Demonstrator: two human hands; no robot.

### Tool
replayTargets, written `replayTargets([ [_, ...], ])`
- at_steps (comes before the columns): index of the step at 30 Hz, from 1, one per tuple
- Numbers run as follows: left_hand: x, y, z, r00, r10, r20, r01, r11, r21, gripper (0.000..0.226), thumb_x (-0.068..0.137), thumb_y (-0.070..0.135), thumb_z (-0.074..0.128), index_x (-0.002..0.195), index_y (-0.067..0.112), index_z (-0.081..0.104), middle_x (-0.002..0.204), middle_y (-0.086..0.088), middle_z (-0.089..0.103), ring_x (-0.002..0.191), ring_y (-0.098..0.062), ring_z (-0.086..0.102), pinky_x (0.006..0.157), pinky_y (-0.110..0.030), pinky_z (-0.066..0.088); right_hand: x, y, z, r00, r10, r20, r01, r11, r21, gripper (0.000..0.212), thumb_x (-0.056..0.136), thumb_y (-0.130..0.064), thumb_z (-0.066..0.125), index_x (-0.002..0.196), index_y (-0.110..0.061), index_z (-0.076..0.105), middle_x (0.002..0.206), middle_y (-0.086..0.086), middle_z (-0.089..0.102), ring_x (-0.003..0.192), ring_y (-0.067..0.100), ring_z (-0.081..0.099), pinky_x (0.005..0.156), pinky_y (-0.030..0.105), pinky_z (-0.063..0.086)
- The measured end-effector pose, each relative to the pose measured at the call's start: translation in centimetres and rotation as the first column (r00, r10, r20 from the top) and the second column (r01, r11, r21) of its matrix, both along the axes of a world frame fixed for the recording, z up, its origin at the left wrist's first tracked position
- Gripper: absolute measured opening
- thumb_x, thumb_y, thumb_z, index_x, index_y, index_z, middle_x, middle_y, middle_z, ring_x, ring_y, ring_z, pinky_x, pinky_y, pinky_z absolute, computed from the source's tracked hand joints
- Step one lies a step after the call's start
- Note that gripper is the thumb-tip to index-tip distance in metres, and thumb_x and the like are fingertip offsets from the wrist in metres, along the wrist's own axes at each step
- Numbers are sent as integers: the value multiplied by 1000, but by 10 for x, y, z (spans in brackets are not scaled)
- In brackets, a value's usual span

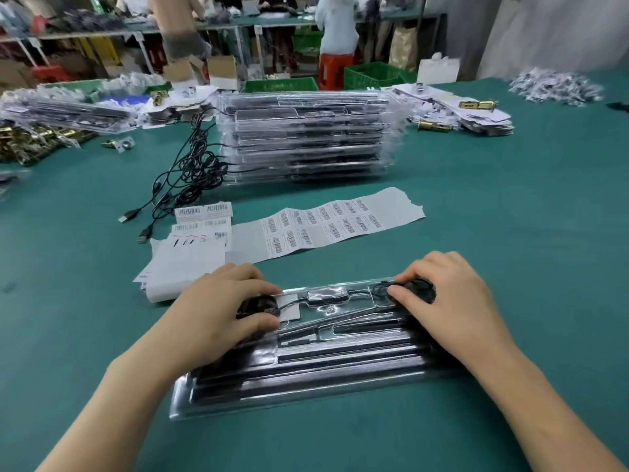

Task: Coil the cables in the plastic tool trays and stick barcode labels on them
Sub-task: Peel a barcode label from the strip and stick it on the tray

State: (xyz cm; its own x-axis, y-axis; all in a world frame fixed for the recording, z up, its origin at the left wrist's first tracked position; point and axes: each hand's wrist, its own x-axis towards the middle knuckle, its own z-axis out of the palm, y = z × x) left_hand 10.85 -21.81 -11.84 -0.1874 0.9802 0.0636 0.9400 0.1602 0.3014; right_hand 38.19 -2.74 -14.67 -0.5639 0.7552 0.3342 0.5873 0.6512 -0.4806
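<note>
I have both hands down on the clear plastic tray (306, 379), which lies flat on the green bench (510, 233) right in front of me, its long side running left to right. Black bars fill its near rows.

My left hand (218, 304) sits over the tray's far left corner. The fingers are curled, and the forefinger and thumb close round the left coil (255, 303) of black cable from above and below. My right hand (446, 294) does the same at the far right corner: the fingers are bent over the right coil (420, 289), with the thumb tip pressed against its inner edge. Neither hand is spread, and each grips its own coil.

Between the coils the cable runs along the tray's far row through a small black switch box (328, 296) seated in its own pocket. Next to the left coil it crosses a pale rectangle (289, 306).

Beyond the tray, a torn label sheet (340, 219) printed with barcodes lies flat on the bench. Farther back stands a stack of trays (306, 137), with loose cables (194, 165) tangled at its left side.
</note>
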Motion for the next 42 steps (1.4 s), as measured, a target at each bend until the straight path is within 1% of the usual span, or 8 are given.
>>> replayTargets([
  [7,3,19,28,988,-14,-151,-10,987,-158,43,88,70,56,121,44,68,107,29,58,102,4,55,87,-26,48,-1,-3,4,1000,-9,-3,9,1000,-30,15,84,-50,73,81,-36,68,85,-17,58,92,9,46,72,30,39],
  [12,-31,36,43,974,213,72,-224,951,214,19,98,32,62,112,29,75,103,19,68,96,4,60,84,-27,44,0,-4,4,1000,-10,-21,10,1000,8,13,88,-46,72,80,-35,69,83,-17,59,89,10,49,79,36,45],
  [14,-37,47,39,961,263,91,-276,940,198,18,99,28,62,112,27,74,106,13,68,99,-5,61,89,-33,46,0,-4,5,1000,-17,-20,18,1000,11,13,90,-45,71,82,-34,70,84,-16,61,90,11,51,83,36,44],
  [25,14,171,22,999,32,-33,-32,999,-1,44,99,40,61,139,23,58,139,-1,57,130,-20,51,110,-40,41,2,1,6,976,-93,-196,100,995,30,10,91,-19,75,86,-25,68,90,-14,60,93,13,53,86,43,47],
  [32,33,241,-13,989,150,6,-149,986,-71,79,93,60,60,156,21,35,157,-6,44,144,-30,37,114,-46,36,2,0,8,949,-85,-302,87,996,-7,15,95,-23,69,82,-28,63,87,-16,59,90,12,53,83,45,48],
  [36,30,254,-26,974,215,-67,-215,977,16,87,81,73,64,152,30,41,150,-2,48,139,-29,38,110,-46,31,4,1,8,943,-93,-320,85,996,-39,14,95,-27,69,82,-30,64,88,-19,58,93,9,53,85,43,48],
  [39,28,253,-20,964,262,52,-265,962,59,86,73,66,77,147,37,44,143,-1,49,135,-25,39,109,-45,27,3,2,9,944,-104,-313,94,994,-47,12,92,-27,72,82,-30,65,89,-18,59,95,9,53,87,43,48],
  [42,23,242,-7,902,272,337,-333,932,139,57,83,39,81,134,35,56,136,4,56,128,-19,51,111,-41,34,4,3,10,938,-112,-328,96,993,-62,10,89,-27,74,82,-29,67,90,-19,60,97,9,55,89,43,49],
])
